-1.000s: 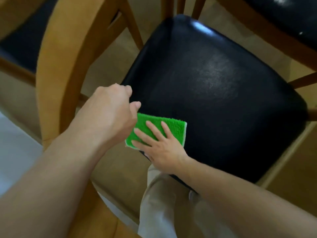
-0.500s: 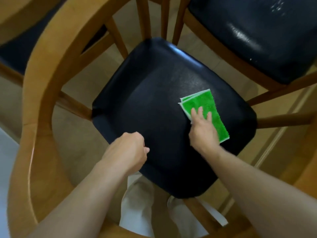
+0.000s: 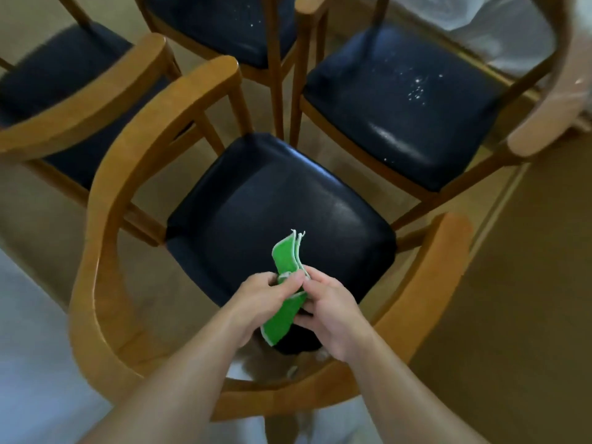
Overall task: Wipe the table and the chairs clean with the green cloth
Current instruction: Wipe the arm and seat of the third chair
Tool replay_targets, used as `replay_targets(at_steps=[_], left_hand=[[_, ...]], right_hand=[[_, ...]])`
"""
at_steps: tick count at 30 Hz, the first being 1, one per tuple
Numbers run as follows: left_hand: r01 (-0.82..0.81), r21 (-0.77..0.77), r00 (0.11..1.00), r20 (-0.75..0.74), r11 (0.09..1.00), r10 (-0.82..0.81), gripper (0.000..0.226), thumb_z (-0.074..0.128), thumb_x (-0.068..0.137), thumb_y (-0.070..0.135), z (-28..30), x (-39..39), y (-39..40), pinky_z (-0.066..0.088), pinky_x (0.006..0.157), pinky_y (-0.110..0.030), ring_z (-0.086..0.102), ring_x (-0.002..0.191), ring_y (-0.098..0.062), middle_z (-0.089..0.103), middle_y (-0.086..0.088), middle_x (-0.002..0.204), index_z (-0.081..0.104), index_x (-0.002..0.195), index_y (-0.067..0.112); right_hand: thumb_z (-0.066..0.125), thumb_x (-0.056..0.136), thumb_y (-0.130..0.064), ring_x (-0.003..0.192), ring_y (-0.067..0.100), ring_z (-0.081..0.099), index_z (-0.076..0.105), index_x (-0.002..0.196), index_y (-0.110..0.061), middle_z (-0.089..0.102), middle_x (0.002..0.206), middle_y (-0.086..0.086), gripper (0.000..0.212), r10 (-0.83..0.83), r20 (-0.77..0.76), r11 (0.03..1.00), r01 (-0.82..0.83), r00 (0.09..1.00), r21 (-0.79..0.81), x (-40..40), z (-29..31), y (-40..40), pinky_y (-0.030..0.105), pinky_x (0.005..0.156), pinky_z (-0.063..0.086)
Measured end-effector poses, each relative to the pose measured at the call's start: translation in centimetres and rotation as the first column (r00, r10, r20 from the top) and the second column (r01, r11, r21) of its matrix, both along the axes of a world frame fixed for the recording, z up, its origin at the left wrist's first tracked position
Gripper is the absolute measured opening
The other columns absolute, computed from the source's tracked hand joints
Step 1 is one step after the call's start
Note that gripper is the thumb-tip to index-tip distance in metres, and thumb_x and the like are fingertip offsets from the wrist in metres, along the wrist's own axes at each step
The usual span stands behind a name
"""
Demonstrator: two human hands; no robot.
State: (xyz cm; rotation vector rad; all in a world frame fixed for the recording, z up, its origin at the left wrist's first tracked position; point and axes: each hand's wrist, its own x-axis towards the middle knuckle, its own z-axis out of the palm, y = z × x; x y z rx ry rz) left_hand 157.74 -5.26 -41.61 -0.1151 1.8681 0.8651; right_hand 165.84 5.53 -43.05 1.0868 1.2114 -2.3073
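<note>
Chairs fill the view from above, four of them crowded together on a tan floor [image 3: 528, 267], each with a curved wooden frame and a dark padded seat. Nearest the person is a chair [image 3: 96, 251] whose rounded backrest and arms wrap around the lower half of the picture; its black seat [image 3: 272, 203] looks glossy. Beyond it to the right stands a second chair [image 3: 400, 107] with a scatter of pale specks and shiny marks on its dark seat. A third chair [image 3: 224, 24] sits at the top centre, also lightly speckled, and a fourth chair [image 3: 57, 78] stands at the upper left, its seat mostly in shadow.

Both forearms reach in from the bottom edge and meet over the near edge of the closest seat. The left hand [image 3: 266, 299] and the right hand [image 3: 330, 312] are curled round the green cloth [image 3: 285, 261], pinching it between fingers and thumbs. The cloth is folded into layers with pale edging, lifted clear of the seat: one end stands up above the hands, the other hangs down below them, in front of the seat's front edge
</note>
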Motion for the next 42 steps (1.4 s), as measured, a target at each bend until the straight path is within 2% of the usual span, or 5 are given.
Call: replay_targets(at_steps=[8,19,24,30,42], left_hand=[[0.164,0.045,0.978,-0.136,0.985,-0.156,0.025,0.059,0.088,0.032,4.6,-0.3,1.9,0.053,0.08,-0.039,0.069,0.087,-0.02,0.073,-0.003,0.087,0.073,0.085,0.012],[-0.345,0.124,0.938,0.074,0.93,0.338,0.02,0.06,0.09,0.027,3.1,-3.6,0.5,0.05,0.073,-0.032,0.067,0.089,-0.017,0.069,-0.001,0.105,0.065,0.107,0.02],[-0.168,-0.079,0.978,-0.136,0.983,0.156,0.081,0.068,0.076,0.06,3.6,-2.1,4.6,0.043,0.087,-0.029,0.052,0.118,-0.02,0.049,0.0,0.137,0.041,0.14,0.019],[-0.317,0.429,0.925,0.336,0.846,0.176,0.054,0.048,0.081,0.068,6.5,-0.1,12.6,0.052,0.087,-0.035,0.065,0.107,-0.018,0.069,-0.002,0.115,0.071,0.111,0.029],[-0.124,0.409,0.943,0.331,0.904,-0.021,0.044,0.07,0.078,0.044,9.2,0.7,18.5,0.044,0.1,-0.043,0.066,0.104,-0.022,0.07,-0.001,0.114,0.062,0.12,0.038]], right_hand=[[0.032,0.1,-0.012,0.103,0.027,0.068,0.072,0.111,-0.022,0.07,0.112,0.011,0.043,-0.112,-0.021,0.994,0.112,0.993,-0.009,1.4,6.0,3.5,0.041,0.08,0.058],[0.041,0.081,-0.013,0.112,0.036,0.063,0.067,0.115,-0.015,0.065,0.123,0.016,0.043,-0.448,-0.127,0.874,0.403,0.885,-0.272,-0.5,9.9,6.0,0.049,0.081,0.056],[0.041,0.076,-0.003,0.101,0.033,0.067,0.07,0.112,-0.015,0.066,0.118,0.019,0.048,-0.356,-0.194,0.912,0.295,0.914,-0.286,-1.3,10.4,10.2,0.042,0.072,0.057],[0.032,0.067,0.02,0.081,0.029,0.066,0.068,0.104,-0.007,0.066,0.096,0.019,0.058,-0.02,-0.188,0.993,-0.002,0.982,-0.116,-2.5,11.2,17.1,0.038,0.068,0.056],[0.048,0.086,-0.018,0.095,0.031,0.065,0.058,0.122,-0.003,0.067,0.108,0.018,0.041,0.011,0.038,0.979,-0.003,0.999,-0.206,-2.1,13.3,24.5,0.043,0.086,0.052]])
